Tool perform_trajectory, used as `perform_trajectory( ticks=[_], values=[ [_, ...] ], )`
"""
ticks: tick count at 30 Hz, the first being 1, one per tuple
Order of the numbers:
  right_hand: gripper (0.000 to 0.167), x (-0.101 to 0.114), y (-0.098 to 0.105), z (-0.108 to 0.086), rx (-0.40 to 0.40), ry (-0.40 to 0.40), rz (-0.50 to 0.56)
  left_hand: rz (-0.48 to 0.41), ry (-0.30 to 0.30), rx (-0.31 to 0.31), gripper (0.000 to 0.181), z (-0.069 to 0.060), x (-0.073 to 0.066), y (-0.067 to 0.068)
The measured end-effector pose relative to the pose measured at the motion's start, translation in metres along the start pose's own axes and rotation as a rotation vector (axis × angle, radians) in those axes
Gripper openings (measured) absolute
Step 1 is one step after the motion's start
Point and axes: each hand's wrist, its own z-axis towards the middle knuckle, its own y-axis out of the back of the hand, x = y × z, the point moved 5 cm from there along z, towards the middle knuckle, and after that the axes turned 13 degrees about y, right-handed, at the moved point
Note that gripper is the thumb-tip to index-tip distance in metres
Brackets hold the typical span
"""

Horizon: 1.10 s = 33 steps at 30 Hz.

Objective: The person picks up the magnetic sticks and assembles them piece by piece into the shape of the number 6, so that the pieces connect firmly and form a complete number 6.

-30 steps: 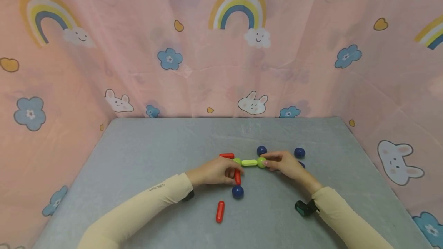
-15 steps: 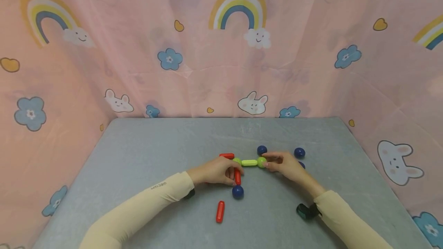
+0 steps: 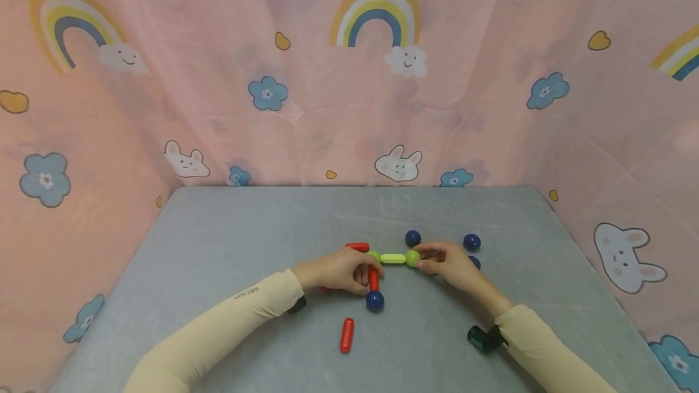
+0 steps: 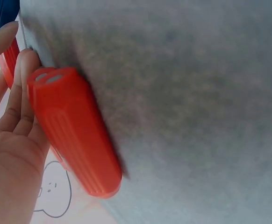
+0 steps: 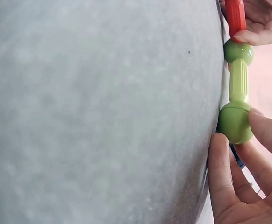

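Note:
A chain of toy pieces lies on the grey table. In the head view a light green rod (image 3: 393, 259) joins two green balls, and a red rod (image 3: 374, 279) runs from the left one toward a blue ball (image 3: 374, 301). My left hand (image 3: 338, 270) pinches that red rod between thumb and fingers, partly covering the left green ball (image 5: 239, 51). My right hand (image 3: 449, 264) holds the right green ball (image 3: 412, 258) with thumb and fingertips; the right wrist view shows this grip closely. Under my left wrist lie red rods (image 4: 77, 133) side by side, mostly hidden from the head view.
A loose red rod (image 3: 347, 335) lies nearer the front, and another red rod (image 3: 357, 247) lies behind my left hand. Blue balls rest beyond and beside my right hand: one blue ball (image 3: 412, 238), a second blue ball (image 3: 472, 242) and a partly hidden blue ball (image 3: 475, 262).
Very little differs. Both hands keep their holds, and my right forearm has shifted slightly toward the front. The chain stays in almost the same place.

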Motion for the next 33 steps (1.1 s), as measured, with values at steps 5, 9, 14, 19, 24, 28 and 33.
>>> perform_trajectory(
  ticks=[5,9,14,19,24,28,33],
  values=[
    [0.039,-0.002,-0.001,0.001,-0.005,0.000,-0.015,-0.016,0.008,0.010,0.040,-0.001,-0.001,-0.001],
    [0.039,-0.002,-0.001,0.001,-0.010,0.005,-0.018,-0.029,0.010,0.011,0.040,-0.002,0.000,-0.001],
    [0.038,-0.002,-0.001,0.001,-0.012,0.004,-0.025,-0.027,0.007,0.002,0.039,-0.003,0.001,0.000],
    [0.039,-0.001,0.000,0.001,-0.008,0.004,-0.020,-0.038,0.013,-0.004,0.037,-0.003,0.002,0.000],
    [0.040,0.002,0.000,-0.001,-0.018,-0.010,-0.012,-0.057,0.014,0.003,0.036,-0.002,0.004,-0.002],
    [0.039,0.007,0.003,-0.004,-0.055,-0.021,-0.037,-0.108,0.021,0.015,0.033,-0.002,0.005,0.000],
    [0.034,0.020,0.003,-0.008,-0.103,0.005,-0.052,-0.153,0.037,0.008,0.028,-0.001,0.005,0.001]
  ],
)
